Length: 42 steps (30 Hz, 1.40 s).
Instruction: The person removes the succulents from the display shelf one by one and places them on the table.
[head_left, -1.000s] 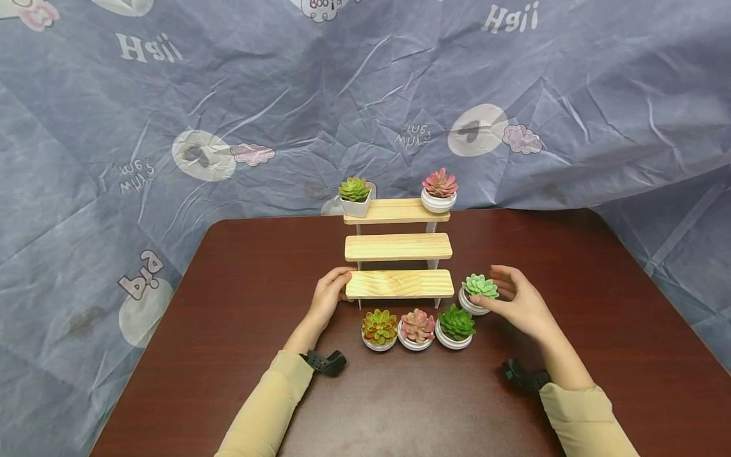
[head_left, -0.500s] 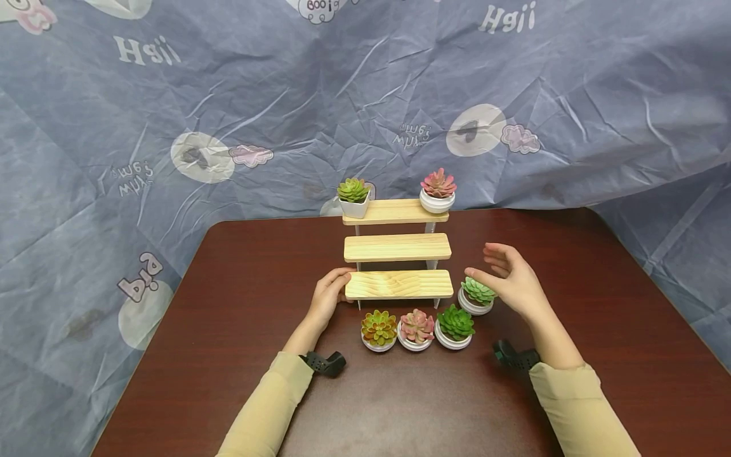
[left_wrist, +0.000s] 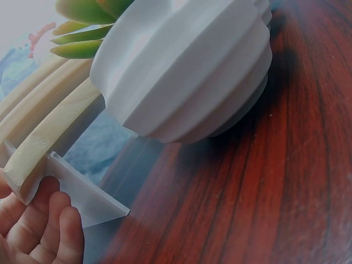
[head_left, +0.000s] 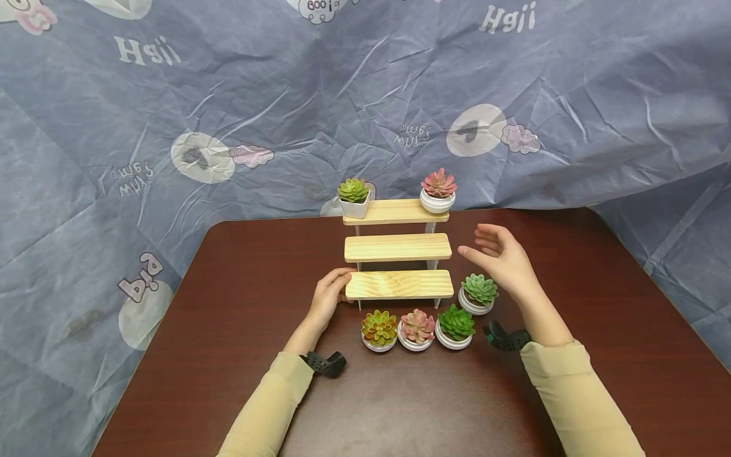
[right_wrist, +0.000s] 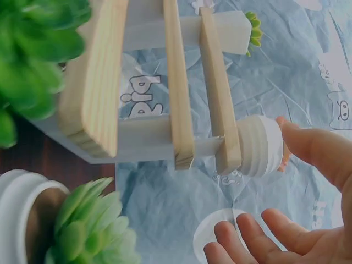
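My left hand (head_left: 330, 297) grips the left end of the bottom plank of a three-tier wooden display stand (head_left: 398, 284). In the left wrist view its fingers (left_wrist: 58, 212) curl under the plank beside a clear support. My right hand (head_left: 505, 263) is in the air right of the stand, fingers apart, holding nothing. Nearest below it is a pale green potted succulent (head_left: 478, 292). On the top tier are a green succulent in a square white pot (head_left: 355, 198) at left and a pink succulent in a round white pot (head_left: 438, 190) at right.
Before the stand, a row holds an orange-green succulent (head_left: 379, 330), a pink one (head_left: 416, 329) and a dark green one (head_left: 455, 326), all in white pots. The dark red table (head_left: 245, 304) meets a blue printed cloth (head_left: 320, 114) behind.
My right hand has let go of the pale green potted succulent and moved up and away from it, toward the back. My left hand keeps its place on the stand.
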### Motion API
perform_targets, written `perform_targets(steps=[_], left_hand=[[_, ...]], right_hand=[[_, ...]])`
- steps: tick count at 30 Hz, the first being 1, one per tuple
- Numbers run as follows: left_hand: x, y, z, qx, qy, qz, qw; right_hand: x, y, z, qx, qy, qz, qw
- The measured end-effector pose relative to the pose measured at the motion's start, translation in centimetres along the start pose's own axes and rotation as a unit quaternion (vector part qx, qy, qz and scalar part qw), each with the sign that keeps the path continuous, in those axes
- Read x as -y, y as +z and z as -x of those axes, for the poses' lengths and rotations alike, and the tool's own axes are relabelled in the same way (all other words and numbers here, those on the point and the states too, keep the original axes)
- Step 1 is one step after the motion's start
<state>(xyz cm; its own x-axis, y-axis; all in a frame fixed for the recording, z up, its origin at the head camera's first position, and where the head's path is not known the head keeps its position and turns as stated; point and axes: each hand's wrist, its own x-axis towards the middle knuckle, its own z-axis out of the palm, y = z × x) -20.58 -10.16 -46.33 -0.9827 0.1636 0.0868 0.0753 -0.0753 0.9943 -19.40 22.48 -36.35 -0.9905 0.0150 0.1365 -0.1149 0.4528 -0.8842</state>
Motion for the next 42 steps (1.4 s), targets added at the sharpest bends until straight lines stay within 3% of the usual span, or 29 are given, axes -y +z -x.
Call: perform_targets(steps=[10, 25, 42], left_hand=[[0.0, 0.0, 0.0, -0.003, 0.000, -0.005, 1.0000], [0.0, 0.0, -0.1, -0.004, -0.004, 0.000, 1.0000], [0.0, 0.0, -0.1, 0.003, 0.001, -0.001, 1.0000]], right_hand=[[2.0, 0.5, -1.5, -0.007, 0.025, -0.012, 0.9996], [2.4, 1.3, -3.9, -0.017, 0.059, -0.065, 0.9960], [3.6, 2.9, -6.0, -0.046, 0.050, -0.095, 0.9932]])
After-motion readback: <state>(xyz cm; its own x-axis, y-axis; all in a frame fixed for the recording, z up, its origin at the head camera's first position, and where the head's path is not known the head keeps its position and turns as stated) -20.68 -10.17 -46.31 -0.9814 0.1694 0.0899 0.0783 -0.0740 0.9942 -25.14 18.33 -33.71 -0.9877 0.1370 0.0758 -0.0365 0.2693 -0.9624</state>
